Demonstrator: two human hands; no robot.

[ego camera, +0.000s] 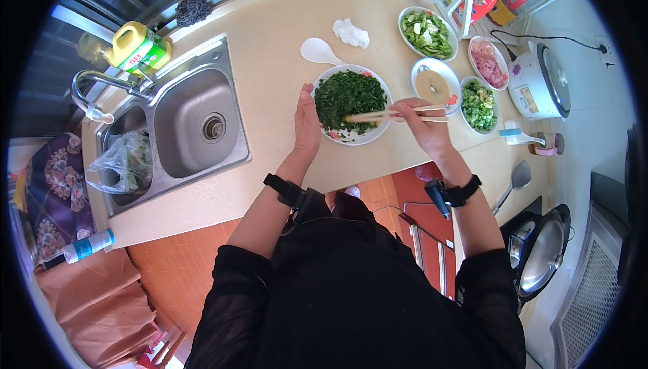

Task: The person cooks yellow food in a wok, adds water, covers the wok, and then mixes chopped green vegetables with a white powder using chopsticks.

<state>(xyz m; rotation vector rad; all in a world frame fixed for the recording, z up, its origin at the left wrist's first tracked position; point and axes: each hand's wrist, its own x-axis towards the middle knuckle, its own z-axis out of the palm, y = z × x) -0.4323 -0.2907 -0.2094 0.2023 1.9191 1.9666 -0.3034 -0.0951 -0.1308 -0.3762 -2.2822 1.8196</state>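
A round white bowl (360,140) filled with finely chopped dark green leaves (354,90) stands on the counter in front of me. My left hand (307,121) cups its left side, fingers along the outer wall. Wooden chopsticks (372,116) are gripped in my right hand (422,126). Their tips rest in the greens, near a little yellowish liquid at the bowl's lower right. Just behind the bowl lies a white spoon (319,51). Right of it, past my right hand, a smaller bowl (413,78) holds a beige liquid (432,85).
Dishes of green peppers with garlic (428,35), sliced raw meat (488,62) and chopped scallions (478,105) stand right, beside a rice cooker (536,80). A crumpled tissue (351,33) lies behind. Left is a steel sink (197,116) with a plastic bag (121,164). A lidded wok (541,257) sits lower right.
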